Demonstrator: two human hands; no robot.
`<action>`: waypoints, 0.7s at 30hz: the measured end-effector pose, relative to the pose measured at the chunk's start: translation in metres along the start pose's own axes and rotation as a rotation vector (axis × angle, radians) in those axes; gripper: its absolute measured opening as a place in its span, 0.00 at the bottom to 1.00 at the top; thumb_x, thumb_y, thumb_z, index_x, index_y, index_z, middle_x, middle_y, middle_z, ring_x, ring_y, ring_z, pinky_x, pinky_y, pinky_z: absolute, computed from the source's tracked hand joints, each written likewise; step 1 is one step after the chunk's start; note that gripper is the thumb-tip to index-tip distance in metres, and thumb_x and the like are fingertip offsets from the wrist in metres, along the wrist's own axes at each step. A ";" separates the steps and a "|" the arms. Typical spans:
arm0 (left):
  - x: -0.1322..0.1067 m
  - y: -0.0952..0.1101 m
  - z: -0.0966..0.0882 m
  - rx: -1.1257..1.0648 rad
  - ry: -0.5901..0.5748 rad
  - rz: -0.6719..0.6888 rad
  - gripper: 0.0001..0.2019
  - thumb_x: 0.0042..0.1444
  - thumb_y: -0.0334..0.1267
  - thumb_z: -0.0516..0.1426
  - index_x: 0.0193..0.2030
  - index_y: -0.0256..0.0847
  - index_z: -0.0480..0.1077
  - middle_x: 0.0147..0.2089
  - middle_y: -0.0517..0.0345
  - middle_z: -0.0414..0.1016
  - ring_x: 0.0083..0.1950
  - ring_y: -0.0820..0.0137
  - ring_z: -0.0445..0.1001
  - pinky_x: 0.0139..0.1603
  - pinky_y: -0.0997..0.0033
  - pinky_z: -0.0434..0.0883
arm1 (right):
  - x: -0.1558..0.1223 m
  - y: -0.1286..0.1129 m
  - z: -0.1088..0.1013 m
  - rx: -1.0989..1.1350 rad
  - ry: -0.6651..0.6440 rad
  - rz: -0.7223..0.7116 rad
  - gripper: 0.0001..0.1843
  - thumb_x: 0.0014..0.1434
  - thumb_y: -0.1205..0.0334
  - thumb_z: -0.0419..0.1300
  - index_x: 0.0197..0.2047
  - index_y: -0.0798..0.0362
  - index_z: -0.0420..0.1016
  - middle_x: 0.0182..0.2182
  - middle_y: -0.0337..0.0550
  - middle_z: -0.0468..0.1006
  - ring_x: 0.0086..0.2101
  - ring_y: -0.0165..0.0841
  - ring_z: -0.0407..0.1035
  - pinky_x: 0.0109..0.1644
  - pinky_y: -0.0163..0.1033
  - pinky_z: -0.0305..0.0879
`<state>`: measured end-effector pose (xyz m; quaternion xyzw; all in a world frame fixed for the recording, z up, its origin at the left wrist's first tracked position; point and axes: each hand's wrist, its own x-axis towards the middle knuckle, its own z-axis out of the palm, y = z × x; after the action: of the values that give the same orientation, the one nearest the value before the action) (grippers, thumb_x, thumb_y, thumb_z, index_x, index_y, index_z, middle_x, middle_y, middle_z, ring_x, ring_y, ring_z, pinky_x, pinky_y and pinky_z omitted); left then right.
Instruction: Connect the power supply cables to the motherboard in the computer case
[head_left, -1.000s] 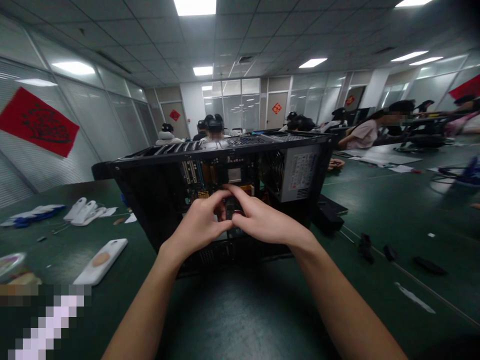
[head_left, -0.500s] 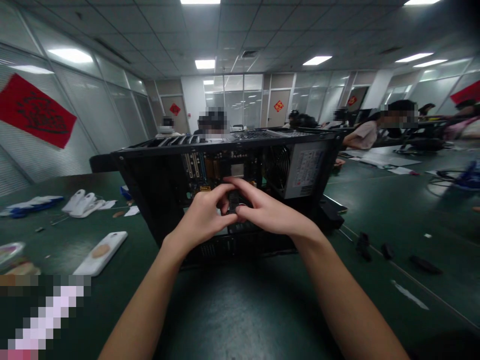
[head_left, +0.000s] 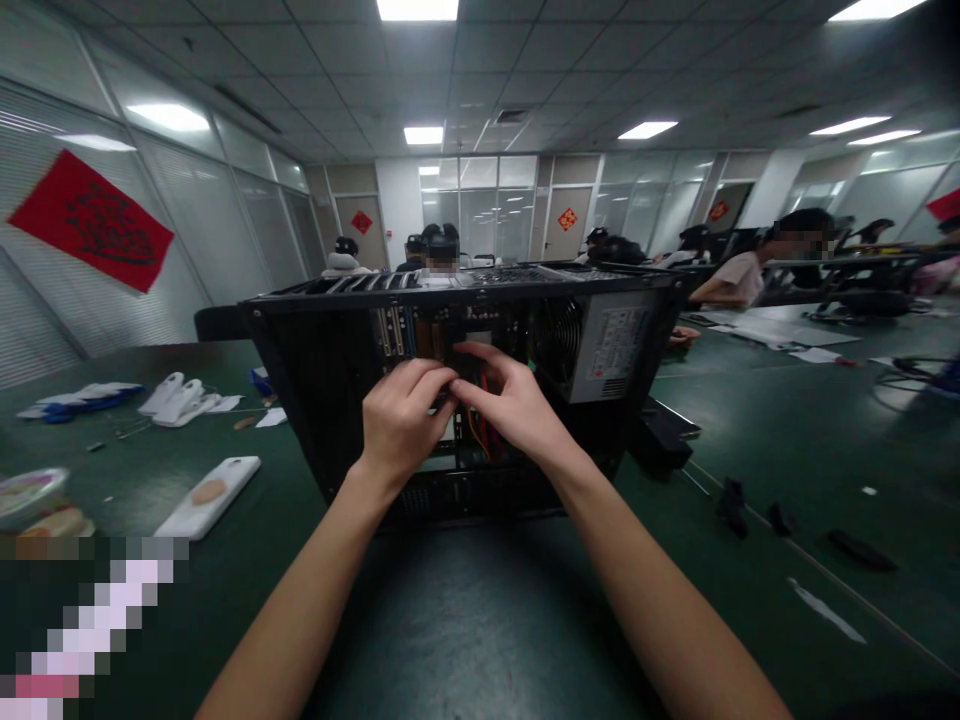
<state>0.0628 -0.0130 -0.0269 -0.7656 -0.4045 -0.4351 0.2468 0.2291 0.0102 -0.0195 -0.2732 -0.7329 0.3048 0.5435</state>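
An open black computer case (head_left: pixel 289 390) stands on the table in front of me, its inside facing me. Inside are a circuit board with pale slots (head_left: pixel 391 330) and a grey power supply (head_left: pixel 609 345) with a fan. My left hand (head_left: pixel 401 405) is closed before the board, fingertips pinched together; what they grip is hidden. My right hand (head_left: pixel 514 400) is beside it, thumb and index finger stretched out with a gap between them. Its thumb tip meets the left fingertips. Red and orange cables (head_left: pixel 480 432) show just below the right hand.
At left lie a white oblong object (head_left: pixel 214 495), white pieces (head_left: pixel 178 400) and a tub (head_left: pixel 34 497). Small black parts (head_left: pixel 859 550) and a thin strip (head_left: pixel 825 610) lie at right. A black box-like part (head_left: pixel 660 445) sits by the case. Other people sit farther off.
My left hand has turned and its fingers have drawn together. The right hand has shifted slightly up, its thumb now at the left fingertips. The coloured cables have come into view.
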 end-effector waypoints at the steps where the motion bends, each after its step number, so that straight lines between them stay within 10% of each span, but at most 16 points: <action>1: -0.001 -0.002 0.001 0.001 0.014 -0.012 0.08 0.61 0.36 0.57 0.44 0.41 0.75 0.44 0.51 0.78 0.46 0.64 0.75 0.50 0.66 0.71 | -0.001 0.000 -0.002 -0.019 -0.014 -0.014 0.24 0.62 0.56 0.57 0.60 0.52 0.70 0.53 0.46 0.76 0.53 0.37 0.70 0.61 0.45 0.64; 9: -0.007 -0.013 0.021 -0.198 0.018 -0.174 0.09 0.60 0.37 0.58 0.44 0.42 0.78 0.45 0.55 0.81 0.48 0.65 0.78 0.53 0.66 0.73 | -0.008 0.018 -0.020 -0.746 -0.123 -0.291 0.26 0.64 0.69 0.50 0.64 0.47 0.66 0.63 0.47 0.66 0.62 0.42 0.59 0.64 0.49 0.61; 21: -0.018 -0.031 0.055 -0.085 -0.456 -0.320 0.11 0.59 0.40 0.60 0.47 0.46 0.80 0.48 0.59 0.81 0.49 0.63 0.79 0.46 0.68 0.72 | -0.011 0.083 -0.039 -1.090 -0.376 0.064 0.11 0.64 0.63 0.55 0.45 0.54 0.78 0.44 0.48 0.78 0.45 0.37 0.73 0.45 0.36 0.64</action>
<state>0.0572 0.0367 -0.0696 -0.7800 -0.5465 -0.3015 0.0451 0.2757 0.0632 -0.0796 -0.4767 -0.8595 -0.0571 0.1752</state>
